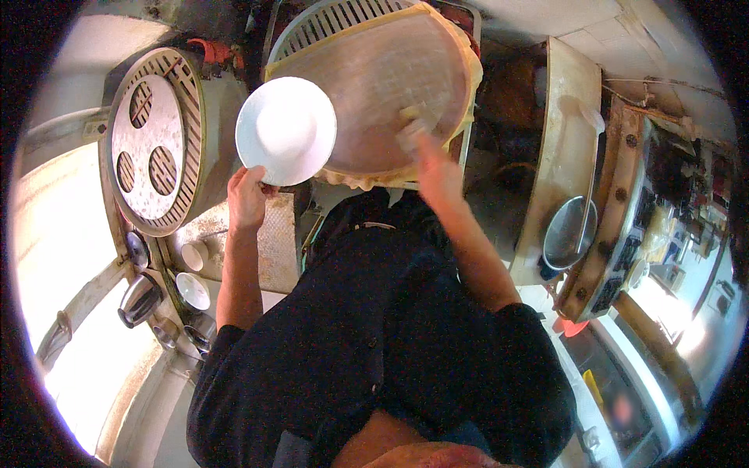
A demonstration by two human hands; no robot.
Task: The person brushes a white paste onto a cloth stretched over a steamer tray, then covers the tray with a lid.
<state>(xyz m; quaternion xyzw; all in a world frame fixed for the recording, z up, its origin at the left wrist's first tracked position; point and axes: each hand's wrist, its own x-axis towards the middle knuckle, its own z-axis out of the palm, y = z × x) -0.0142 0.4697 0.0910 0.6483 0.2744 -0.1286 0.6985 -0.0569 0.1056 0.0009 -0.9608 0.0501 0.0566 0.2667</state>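
My left hand (248, 199) grips the rim of a white plate (325, 126) with a raised or sunken round middle; I cannot tell which. The plate is tilted towards the camera and overlaps the left edge of a large round surface (363, 105), which looks damp and greyish-brown. A yellowish cloth (468, 76) is gathered around that surface's rim. Over its lower right part, my right hand (436, 172) holds a small pale tool (412, 131). Motion blur hides what kind of tool it is. Slatted grating (351, 13) shows beyond the straight far-left edge of the surface.
On the left stands a large round vessel with a slatted top (196, 140), bearing a metal disc (158, 126) with round holes. Below it are a white bowl (193, 291) and a metal jug (140, 299). At right, a long-handled ladle (587, 225) rests in a metal basin (556, 248).
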